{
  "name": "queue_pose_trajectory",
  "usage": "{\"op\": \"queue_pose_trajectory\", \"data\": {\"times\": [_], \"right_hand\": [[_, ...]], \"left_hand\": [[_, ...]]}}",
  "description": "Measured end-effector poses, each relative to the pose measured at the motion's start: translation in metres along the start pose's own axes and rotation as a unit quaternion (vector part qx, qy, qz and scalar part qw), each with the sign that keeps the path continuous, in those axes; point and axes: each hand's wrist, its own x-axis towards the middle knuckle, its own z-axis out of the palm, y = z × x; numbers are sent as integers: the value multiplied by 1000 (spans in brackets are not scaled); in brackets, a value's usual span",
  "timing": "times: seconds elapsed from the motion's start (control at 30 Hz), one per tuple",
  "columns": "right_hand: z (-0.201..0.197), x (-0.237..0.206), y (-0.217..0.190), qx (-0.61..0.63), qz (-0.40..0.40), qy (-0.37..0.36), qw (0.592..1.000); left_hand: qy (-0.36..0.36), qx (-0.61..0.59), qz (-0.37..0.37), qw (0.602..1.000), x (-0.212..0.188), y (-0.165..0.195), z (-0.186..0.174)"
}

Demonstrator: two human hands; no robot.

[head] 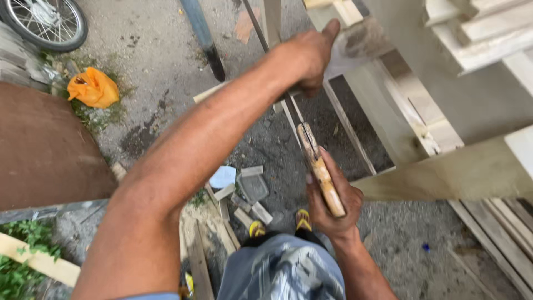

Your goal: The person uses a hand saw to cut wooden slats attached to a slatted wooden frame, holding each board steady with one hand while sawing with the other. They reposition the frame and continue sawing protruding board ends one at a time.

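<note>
Fingers (345,195) of the right hand (332,204) are wrapping tightly around the pale wooden handle (321,171) of a hand tool, gripping it low in the frame just above the knees. That handle is running on a long diagonal, its butt sitting down in the palm and its upper end pointing up and to the left, where a thin dark metal blade (288,103) is continuing along the same line toward the top of the view; its far tip is passing behind the other arm and cannot be made out. Up along the blade, the left hand (307,54) is curling shut over it and pressing against the light wooden frame (405,105), thumb sticking upward, with the forearm crossing the view and hiding part of the blade. Right of the handle, the frame's pale planks and slats are lying over the gritty concrete ground (161,61). Left of the handle, small wood offcuts (247,191) are lying scattered, and farther left an orange bag (92,88) is sitting near weeds, beyond a brown board (44,150). Far up and left, a bicycle wheel (47,22) is showing.
</note>
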Motion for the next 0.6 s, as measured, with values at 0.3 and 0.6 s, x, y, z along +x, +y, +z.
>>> {"op": "queue_pose_trajectory", "data": {"times": [0.3, 0.6], "right_hand": [[-25, -81, 54, -27, 38, -26, 999], [-57, -95, 7, -166, 169, 6, 971]], "left_hand": [[69, 84, 29, 994, 12, -9, -5], [18, 30, -21, 999, 8, -8, -15]]}}
